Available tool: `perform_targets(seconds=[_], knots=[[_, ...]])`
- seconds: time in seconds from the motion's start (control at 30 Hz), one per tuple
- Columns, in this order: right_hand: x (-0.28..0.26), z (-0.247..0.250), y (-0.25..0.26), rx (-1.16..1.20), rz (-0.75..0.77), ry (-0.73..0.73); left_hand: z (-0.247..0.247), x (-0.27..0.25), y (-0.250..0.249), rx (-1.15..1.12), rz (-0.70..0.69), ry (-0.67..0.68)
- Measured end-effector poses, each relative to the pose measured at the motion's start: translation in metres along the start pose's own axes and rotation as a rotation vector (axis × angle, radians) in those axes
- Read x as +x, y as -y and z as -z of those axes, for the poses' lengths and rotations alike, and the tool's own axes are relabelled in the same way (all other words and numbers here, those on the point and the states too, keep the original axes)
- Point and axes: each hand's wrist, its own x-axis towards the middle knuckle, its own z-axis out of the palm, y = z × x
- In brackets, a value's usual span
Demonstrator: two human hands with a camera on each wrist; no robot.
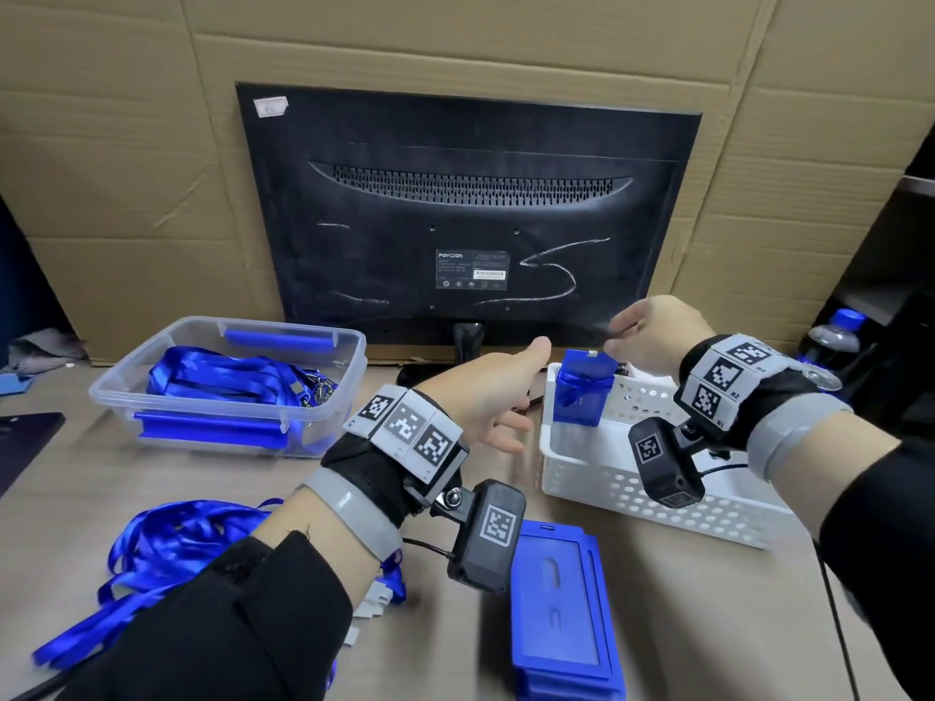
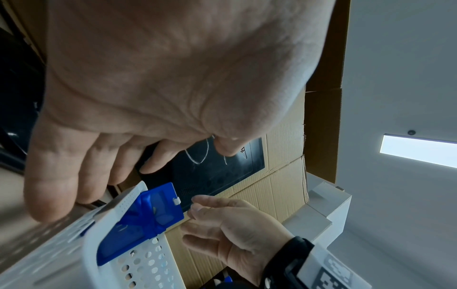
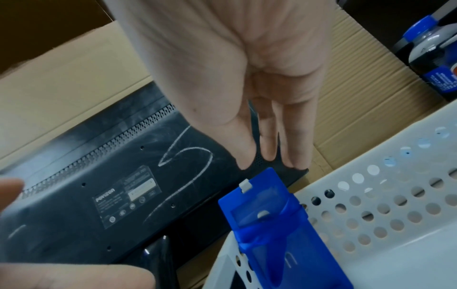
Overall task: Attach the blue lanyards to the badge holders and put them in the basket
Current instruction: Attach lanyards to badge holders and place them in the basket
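A blue badge holder [image 1: 582, 392] wrapped in a blue lanyard stands upright in the far left corner of the white perforated basket [image 1: 607, 478], leaning on its wall. My right hand [image 1: 627, 336] hovers just above the holder's white clip, fingers relaxed and holding nothing. In the right wrist view its fingertips [image 3: 267, 152] hang a little above the holder [image 3: 267, 221]. My left hand [image 1: 506, 397] is empty with fingers spread, left of the basket. The left wrist view shows the holder [image 2: 148, 211] against the basket wall [image 2: 138, 269].
A stack of blue badge holders [image 1: 561, 614] lies on the table in front. Loose blue lanyards [image 1: 167, 548] are piled at the near left. A clear plastic tub [image 1: 324, 417] holds more lanyards. A monitor [image 1: 465, 220] stands behind; a bottle [image 1: 835, 336] stands at right.
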Motion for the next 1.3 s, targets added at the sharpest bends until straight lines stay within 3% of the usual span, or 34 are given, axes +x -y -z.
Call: perform_targets(seconds=[0.1,0.2,0.3,0.4,0.53,0.83,0.97,1.13,1.23,1.3], knots=[[-0.022,0.014,0.016,0.070,0.047,0.057,0.005,-0.016,-0.002,0.008,-0.017,-0.013],[-0.062,0.017,0.037,0.159,0.102,0.342,0.011,-0.035,0.002,0.013,-0.031,-0.031],[-0.101,0.008,0.050,0.014,0.166,0.666,0.015,-0.051,0.011,0.015,-0.029,-0.067],[-0.134,-0.009,0.055,-0.160,0.212,0.807,0.020,-0.071,0.022,0.014,-0.027,-0.101],[-0.158,-0.027,0.054,-0.304,0.297,0.785,0.027,-0.094,0.032,0.004,-0.027,-0.105],[-0.161,-0.031,0.056,-0.329,0.321,0.515,0.040,-0.119,0.048,0.023,-0.015,-0.111],[-0.160,-0.012,0.076,-0.217,0.344,0.410,0.048,-0.125,0.053,0.106,-0.047,-0.091],[-0.173,-0.021,0.127,0.118,0.470,0.425,0.069,-0.138,0.068,0.184,-0.069,0.094],[-0.182,-0.042,0.154,0.351,0.434,0.480,0.090,-0.149,0.078,0.074,-0.054,0.037],[-0.185,-0.061,0.167,0.355,0.352,0.544,0.108,-0.159,0.084,0.037,-0.034,-0.083]])
